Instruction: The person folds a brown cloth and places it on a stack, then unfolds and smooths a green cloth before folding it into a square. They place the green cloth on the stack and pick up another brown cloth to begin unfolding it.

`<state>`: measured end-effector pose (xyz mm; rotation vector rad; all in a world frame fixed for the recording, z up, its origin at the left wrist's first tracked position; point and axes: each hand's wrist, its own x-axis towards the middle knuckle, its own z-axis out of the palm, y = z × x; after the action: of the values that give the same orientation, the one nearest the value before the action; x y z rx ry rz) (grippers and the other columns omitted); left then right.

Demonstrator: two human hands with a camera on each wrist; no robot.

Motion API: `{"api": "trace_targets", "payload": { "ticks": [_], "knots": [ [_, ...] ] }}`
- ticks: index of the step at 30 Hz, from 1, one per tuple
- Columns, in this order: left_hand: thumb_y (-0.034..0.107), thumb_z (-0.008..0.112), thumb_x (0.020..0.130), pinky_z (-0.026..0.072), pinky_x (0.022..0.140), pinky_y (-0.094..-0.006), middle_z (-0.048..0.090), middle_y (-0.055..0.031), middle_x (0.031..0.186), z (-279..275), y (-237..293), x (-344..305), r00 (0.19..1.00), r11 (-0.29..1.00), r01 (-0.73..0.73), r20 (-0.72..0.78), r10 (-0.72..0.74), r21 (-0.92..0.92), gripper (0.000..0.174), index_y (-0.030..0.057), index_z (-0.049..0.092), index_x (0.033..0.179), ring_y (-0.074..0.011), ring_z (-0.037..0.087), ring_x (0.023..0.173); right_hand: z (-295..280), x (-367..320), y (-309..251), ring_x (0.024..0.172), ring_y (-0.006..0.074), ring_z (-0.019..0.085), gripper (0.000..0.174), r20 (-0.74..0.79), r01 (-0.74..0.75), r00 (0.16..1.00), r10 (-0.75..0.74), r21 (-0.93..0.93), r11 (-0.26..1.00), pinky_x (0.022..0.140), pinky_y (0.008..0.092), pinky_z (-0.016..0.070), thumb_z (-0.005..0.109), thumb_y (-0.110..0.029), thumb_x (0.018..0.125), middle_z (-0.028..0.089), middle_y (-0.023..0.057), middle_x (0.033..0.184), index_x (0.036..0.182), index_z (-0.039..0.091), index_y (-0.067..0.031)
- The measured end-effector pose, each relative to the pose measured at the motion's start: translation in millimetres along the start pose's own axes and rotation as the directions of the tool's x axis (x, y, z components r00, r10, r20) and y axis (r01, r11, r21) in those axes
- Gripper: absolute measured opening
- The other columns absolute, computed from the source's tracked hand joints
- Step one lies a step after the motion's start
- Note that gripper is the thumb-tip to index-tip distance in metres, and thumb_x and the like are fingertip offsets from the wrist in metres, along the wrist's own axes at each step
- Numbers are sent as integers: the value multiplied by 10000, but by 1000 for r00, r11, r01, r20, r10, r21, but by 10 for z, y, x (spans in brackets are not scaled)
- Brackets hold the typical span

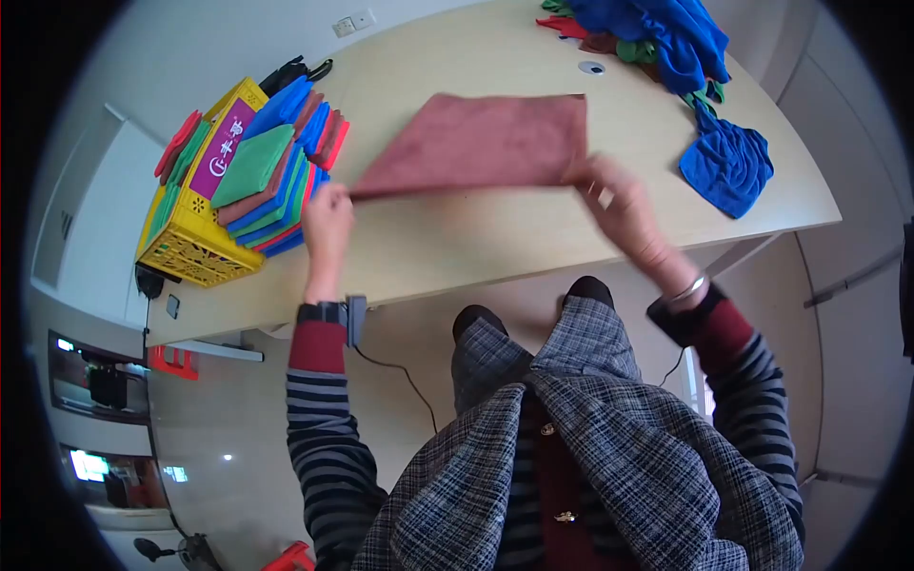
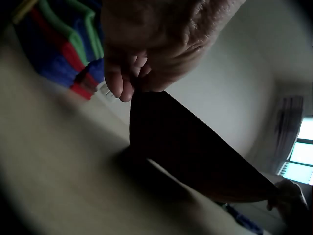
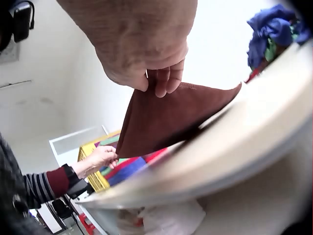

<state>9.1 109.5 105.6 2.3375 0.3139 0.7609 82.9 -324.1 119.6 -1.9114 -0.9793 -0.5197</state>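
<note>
A reddish-brown cloth (image 1: 486, 143) is stretched between my two hands over the table. My left hand (image 1: 328, 221) pinches its near left corner, close to the stacked cloths. At the opposite corner my right hand (image 1: 619, 205) pinches the cloth between thumb and fingers. The near edge runs taut from hand to hand, and the rest spreads away toward the back. From the right wrist view, the cloth (image 3: 171, 115) hangs from the fingertips, its lower part close over the table. In the left wrist view it looks almost black in shadow.
A yellow crate (image 1: 205, 252) at the left holds folded cloths, with a stack of folded green, blue, red and brown cloths (image 1: 262, 181) beside it. A crumpled blue cloth (image 1: 728, 167) lies at the right, below a heap of loose cloths (image 1: 657, 43). A phone (image 1: 172, 305) lies near the left edge.
</note>
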Motion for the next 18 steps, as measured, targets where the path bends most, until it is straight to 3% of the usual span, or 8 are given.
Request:
{"api": "trace_targets", "payload": {
  "ticks": [3,4,6,10,13,14,16,18],
  "knots": [
    [56,584,894,430,482,-250,612,-7,710,436,-1223,-407,996,997,-45,79,39,69,113,18,657,972,-69,557,565,489,-549,15,828,320,663,157,129,-139,982,135,17,990,712,390,554,631,40,791,653,116,905,906,637,-66],
    [56,584,894,430,482,-250,612,-7,710,396,-1157,-510,995,996,-50,86,44,70,113,18,657,972,-69,557,565,573,-678,0,828,320,663,157,124,-144,982,141,17,989,712,390,554,631,40,791,653,116,905,906,637,-66],
    [46,621,824,525,643,-349,695,-132,757,369,-998,-637,976,978,207,66,-209,29,109,26,686,910,-222,664,649,653,-832,16,851,311,655,201,221,-56,973,64,-39,998,692,381,553,623,57,789,637,106,964,950,635,-64],
    [8,615,804,534,676,-368,685,-122,751,207,-1179,-605,930,927,353,160,-332,-127,194,29,679,986,-275,658,659,760,-826,-161,847,314,654,186,259,14,966,-21,26,1000,696,395,557,626,33,780,626,104,930,940,631,-61],
    [-36,596,807,525,733,-353,632,-63,832,69,-1080,-557,994,931,93,16,-105,353,262,21,636,1059,-224,644,784,909,-762,-284,833,317,649,179,260,-2,965,-14,64,998,695,399,554,629,25,784,618,107,913,944,629,-55],
    [-36,596,807,525,733,-353,632,-63,832,42,-768,-555,995,933,85,26,-100,349,262,21,636,1059,-224,644,784,953,-718,-325,826,319,646,175,263,1,964,-23,83,997,695,400,553,631,21,787,614,108,904,946,628,-52],
    [-24,618,773,482,911,-391,630,-109,1035,114,-2,-731,962,906,-272,99,254,324,317,21,614,1086,-280,614,1039,1008,-642,-404,830,321,644,171,272,-27,962,-2,105,994,706,400,552,624,17,784,614,114,903,942,627,-48],
    [-28,624,757,459,962,-395,592,-139,1164,266,784,-1063,913,974,-209,341,225,-84,330,20,603,1083,-298,574,1123,1065,-574,-478,836,326,641,163,299,-68,954,17,159,985,727,401,550,611,9,780,614,124,901,935,625,-38]
  ]
}}
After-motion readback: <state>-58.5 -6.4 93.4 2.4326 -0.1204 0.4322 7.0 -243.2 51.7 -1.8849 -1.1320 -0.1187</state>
